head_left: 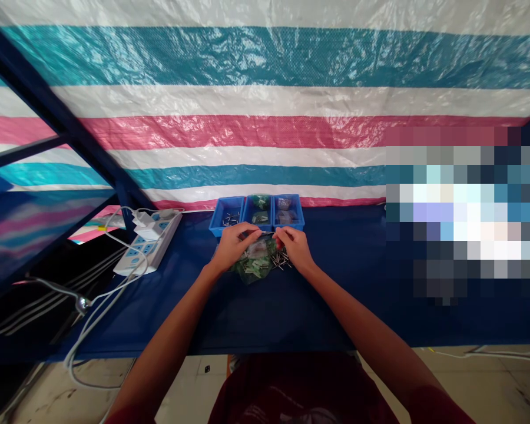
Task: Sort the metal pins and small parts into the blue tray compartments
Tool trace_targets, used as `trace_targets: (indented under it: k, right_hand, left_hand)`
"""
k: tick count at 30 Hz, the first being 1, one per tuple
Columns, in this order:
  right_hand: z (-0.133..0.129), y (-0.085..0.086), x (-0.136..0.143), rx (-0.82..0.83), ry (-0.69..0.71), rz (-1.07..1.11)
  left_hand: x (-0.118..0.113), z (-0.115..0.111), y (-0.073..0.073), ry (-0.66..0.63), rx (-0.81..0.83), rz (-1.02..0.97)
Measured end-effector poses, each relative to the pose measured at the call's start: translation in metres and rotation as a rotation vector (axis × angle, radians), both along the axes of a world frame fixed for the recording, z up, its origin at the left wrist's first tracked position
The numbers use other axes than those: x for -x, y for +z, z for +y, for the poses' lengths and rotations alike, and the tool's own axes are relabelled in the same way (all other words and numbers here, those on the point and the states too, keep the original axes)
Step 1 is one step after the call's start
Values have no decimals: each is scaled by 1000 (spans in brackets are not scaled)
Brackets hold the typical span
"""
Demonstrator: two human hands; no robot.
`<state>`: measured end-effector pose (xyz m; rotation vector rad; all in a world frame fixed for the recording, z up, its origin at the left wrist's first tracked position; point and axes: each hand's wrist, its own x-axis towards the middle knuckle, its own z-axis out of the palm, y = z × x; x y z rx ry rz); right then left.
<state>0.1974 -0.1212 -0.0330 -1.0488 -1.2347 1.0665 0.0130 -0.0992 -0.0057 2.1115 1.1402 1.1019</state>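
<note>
A small thin metal piece (268, 232) spans the gap between my hands. My left hand (236, 244) pinches its left end, and the fingers of my right hand (294, 244) close on its right end. Below them on the blue table lie a clear and green plastic bag (256, 265) with small parts in it and a loose pile of metal pins (281, 259). Just beyond my hands stand three blue bins: the left bin (229, 213) holds loose pins, the middle bin (257, 213) and the right bin (288, 211) hold bagged parts.
A white power strip (152, 241) with a plugged-in adapter (145, 228) and looping cables (88, 327) lies at the left of the blue table (256, 321). A striped plastic sheet (247, 132) hangs behind. The right side is pixelated.
</note>
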Motion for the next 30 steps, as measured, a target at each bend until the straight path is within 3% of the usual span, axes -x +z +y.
trace_targets:
  k: [16, 25, 30]
  right_hand:
    - [0, 0, 1, -24, -29, 17]
    - [0, 2, 0, 20, -14, 29]
    - [0, 4, 0, 49, -26, 80]
  left_hand:
    - [-1, -1, 1, 31, 107, -80]
    - [0, -7, 8, 96, -24, -3]
    - [0, -6, 8, 79, 8, -86]
